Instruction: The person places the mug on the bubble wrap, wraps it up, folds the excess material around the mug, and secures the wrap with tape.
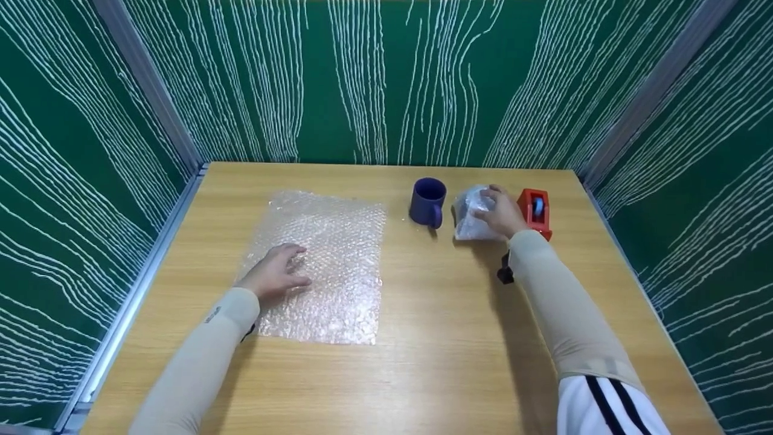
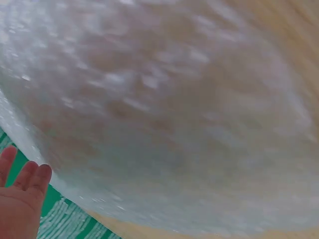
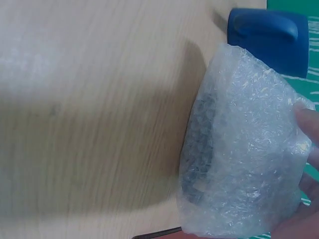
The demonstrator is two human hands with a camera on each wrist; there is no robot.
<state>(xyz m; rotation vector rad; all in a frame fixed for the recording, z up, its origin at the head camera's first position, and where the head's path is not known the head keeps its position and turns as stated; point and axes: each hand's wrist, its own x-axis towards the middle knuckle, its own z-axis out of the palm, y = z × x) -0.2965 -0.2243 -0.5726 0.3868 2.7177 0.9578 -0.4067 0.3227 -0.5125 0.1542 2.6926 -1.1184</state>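
A flat sheet of clear bubble wrap [image 1: 338, 272] lies on the left half of the table. Over its left part is my left hand [image 1: 276, 270], fingers loosely spread and holding nothing; a few of its fingers show at the lower left of the left wrist view. At the back right, my right hand [image 1: 502, 211] holds a bubble-wrapped bundle [image 3: 244, 149], its fingers around one side. Something dark shows through the wrap, its kind unclear. Just left of the bundle stands a blue mug [image 1: 427, 202], upright, its handle toward the front.
A red tape dispenser [image 1: 535, 211] stands right of the bundle, partly behind my right hand. The wooden table [image 1: 435, 362] is enclosed at the back and sides by green panels [image 1: 416, 84] with white lines.
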